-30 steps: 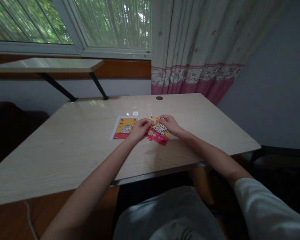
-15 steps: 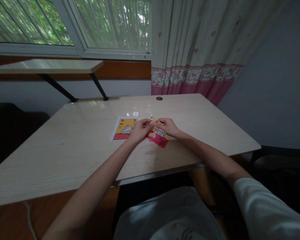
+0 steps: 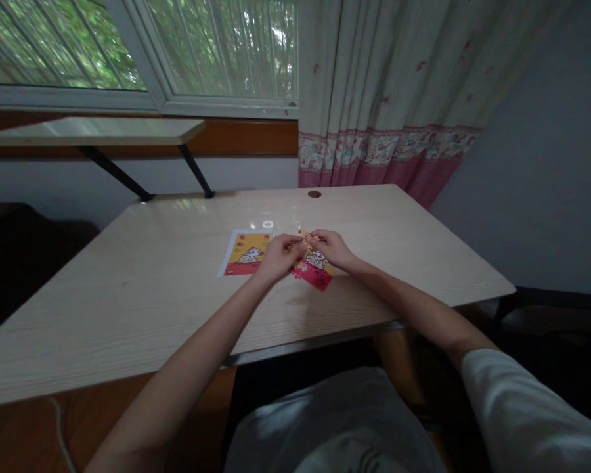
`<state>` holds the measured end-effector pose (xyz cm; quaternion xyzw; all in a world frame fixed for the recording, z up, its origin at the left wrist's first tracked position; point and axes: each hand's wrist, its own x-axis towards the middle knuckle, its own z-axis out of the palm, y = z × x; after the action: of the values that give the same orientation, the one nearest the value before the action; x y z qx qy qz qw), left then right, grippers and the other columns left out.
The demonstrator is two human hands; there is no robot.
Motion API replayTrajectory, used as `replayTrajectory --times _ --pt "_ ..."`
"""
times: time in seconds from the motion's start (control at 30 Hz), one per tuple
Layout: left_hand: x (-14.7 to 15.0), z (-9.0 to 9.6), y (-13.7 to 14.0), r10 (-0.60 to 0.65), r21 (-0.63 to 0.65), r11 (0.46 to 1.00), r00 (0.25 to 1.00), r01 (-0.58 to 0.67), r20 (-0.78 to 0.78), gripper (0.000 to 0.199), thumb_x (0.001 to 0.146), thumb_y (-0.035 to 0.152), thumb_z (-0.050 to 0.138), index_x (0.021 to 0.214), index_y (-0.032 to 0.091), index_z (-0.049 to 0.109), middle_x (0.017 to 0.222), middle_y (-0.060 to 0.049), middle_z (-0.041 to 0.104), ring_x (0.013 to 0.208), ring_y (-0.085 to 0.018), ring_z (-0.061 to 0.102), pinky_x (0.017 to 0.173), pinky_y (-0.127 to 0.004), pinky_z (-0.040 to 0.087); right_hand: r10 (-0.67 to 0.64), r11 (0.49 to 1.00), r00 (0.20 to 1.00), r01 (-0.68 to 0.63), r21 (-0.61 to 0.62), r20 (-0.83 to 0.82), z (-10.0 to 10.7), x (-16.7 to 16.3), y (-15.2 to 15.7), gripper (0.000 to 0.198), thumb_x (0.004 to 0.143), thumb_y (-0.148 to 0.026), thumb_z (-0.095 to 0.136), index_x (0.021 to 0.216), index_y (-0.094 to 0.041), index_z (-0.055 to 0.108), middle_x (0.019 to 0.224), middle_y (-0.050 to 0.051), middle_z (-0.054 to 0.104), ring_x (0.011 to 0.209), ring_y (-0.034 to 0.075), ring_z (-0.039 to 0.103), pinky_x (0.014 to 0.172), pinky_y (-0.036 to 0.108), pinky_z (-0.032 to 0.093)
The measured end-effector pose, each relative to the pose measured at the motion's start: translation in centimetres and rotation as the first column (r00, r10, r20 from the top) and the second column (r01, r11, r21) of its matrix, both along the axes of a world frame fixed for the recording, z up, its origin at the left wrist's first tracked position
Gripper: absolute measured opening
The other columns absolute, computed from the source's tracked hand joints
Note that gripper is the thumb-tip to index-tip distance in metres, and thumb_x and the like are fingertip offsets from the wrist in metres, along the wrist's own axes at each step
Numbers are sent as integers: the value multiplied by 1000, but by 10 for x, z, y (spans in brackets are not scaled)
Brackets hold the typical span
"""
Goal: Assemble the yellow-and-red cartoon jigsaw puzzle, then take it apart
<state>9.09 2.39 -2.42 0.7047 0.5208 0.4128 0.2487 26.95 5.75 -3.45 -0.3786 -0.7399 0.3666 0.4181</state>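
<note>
Head view: jigsaw (image 3: 315, 274) on bench (image 3: 172, 276), right of picture card (image 3: 242, 253). Left hand (image 3: 279, 256), right hand (image 3: 333, 249) over its far part; grip: can't tell if clamped. Seemingly piece-handling; next move wants fine fingertip control.

From my end I saw a pale wood-grain desk (image 3: 128, 302) with rounded corners on its right side. Near the middle of its top lay a printed sheet (image 3: 243, 255), white-bordered, its picture yellow above and red below with a white animal figure. Just right of it was a jigsaw picture (image 3: 316, 276) in matching colours, set askew, one red corner toward the near edge; its far part was mostly hidden from me. A round dark hole (image 3: 314, 194) pierced the desk near the back edge. At the back left, black supports (image 3: 196, 169) stood on the top, bearing a pale shelf (image 3: 103, 131).
</note>
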Motion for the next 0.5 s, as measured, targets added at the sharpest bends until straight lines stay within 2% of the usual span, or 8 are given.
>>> replayTrajectory --times 0.17,0.37,0.5 --pt "3 -4 0 -58 -84 994 986 72 154 40 71 40 67 101 14 67 80 -6 69 74 -21 62 71 -33 48 -31 997 998 26 -73 -58 -1 -1 0 37 75 -50 63 89 -16 64 81 4 67 71 15 61 67 26 48" --pt "8 -7 2 -121 -160 968 918 193 378 45 62 38 74 97 14 61 73 -4 68 70 -19 62 68 -32 48 -65 998 998 65 -5 -24 -1 -2 -2 34 73 -48 67 85 -17 64 86 5 69 74 15 62 71 29 49" --pt "11 -6 2 -140 -164 959 890 232 435 47 58 34 76 97 14 58 77 -3 66 71 -18 62 69 -31 47 -60 998 997 60 -15 -43 -2 -3 -2 30 74 -44 67 85 -17 64 88 5 69 75 15 63 71 28 49"
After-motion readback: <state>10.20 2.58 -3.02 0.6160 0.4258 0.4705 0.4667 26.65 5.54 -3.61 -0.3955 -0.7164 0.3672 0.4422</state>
